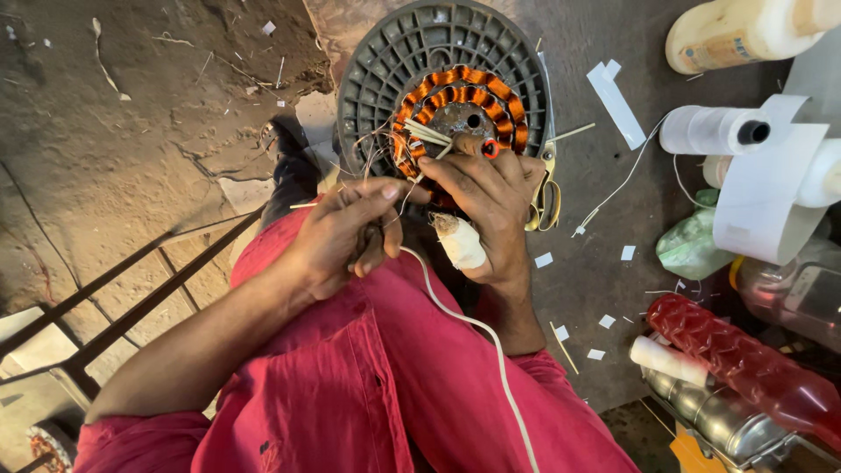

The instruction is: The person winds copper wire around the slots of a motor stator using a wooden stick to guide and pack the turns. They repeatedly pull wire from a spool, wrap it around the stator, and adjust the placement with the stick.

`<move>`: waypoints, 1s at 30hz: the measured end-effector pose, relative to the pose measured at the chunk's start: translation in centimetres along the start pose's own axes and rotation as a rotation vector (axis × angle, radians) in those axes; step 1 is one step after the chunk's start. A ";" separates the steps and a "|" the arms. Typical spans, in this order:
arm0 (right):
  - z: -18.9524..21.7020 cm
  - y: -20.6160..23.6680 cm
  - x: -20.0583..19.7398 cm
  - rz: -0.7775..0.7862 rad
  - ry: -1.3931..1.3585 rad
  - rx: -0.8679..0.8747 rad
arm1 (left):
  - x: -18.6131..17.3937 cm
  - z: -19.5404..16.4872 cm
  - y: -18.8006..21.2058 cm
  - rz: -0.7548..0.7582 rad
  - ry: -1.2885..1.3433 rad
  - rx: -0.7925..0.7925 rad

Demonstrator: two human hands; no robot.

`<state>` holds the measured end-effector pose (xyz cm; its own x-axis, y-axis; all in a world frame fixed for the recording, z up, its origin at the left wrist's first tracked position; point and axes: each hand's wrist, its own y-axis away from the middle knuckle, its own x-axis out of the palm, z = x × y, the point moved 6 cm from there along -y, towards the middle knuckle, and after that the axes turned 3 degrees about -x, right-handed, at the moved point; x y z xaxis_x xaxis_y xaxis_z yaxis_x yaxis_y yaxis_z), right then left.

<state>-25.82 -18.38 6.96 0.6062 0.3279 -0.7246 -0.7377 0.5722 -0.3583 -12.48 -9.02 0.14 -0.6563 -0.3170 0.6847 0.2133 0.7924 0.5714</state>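
Note:
A round grey ribbed motor housing (385, 61) stands on its edge before me, with a ring of orange copper coils (491, 88) inside it. Thin wires and pale strips (425, 133) stick out of the coils at the lower left. My left hand (337, 236) pinches a thin white cord (473, 328) and fine wires just below the coils. My right hand (491, 197) rests its fingers on the coil ring's lower edge; its thumb wears a white bandage (460, 243). The cord trails down over my red-clad legs (377, 385).
Scissors with yellow handles (547, 197) lie beside the housing. At right are a white tape roll (714, 130), a paper strip roll (771, 188), a cream bottle (745, 33), a red plastic bottle (745, 368) and a metal canister (718, 416). Paper scraps litter the dark mat (604, 201). Black metal bars (131, 298) cross the left floor.

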 end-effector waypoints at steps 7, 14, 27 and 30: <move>0.0 0.0 0.0 -0.022 0.001 -0.004 | 0.0 1.1 -0.1 -0.007 0.077 0.018; -0.3 0.2 0.2 -0.023 -0.004 -0.004 | 0.2 -0.7 -0.1 -0.127 -0.301 0.275; -0.3 0.2 0.0 -0.024 -0.015 -0.027 | -0.5 -1.6 0.4 -0.006 -0.371 0.181; -0.4 0.2 0.2 0.025 0.008 0.036 | -0.5 0.3 -0.3 0.031 -0.028 -0.004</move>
<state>-25.96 -18.48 6.50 0.5850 0.3371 -0.7377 -0.7418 0.5902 -0.3185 -12.43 -8.88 -0.51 -0.6690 -0.2775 0.6895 0.2369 0.7997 0.5517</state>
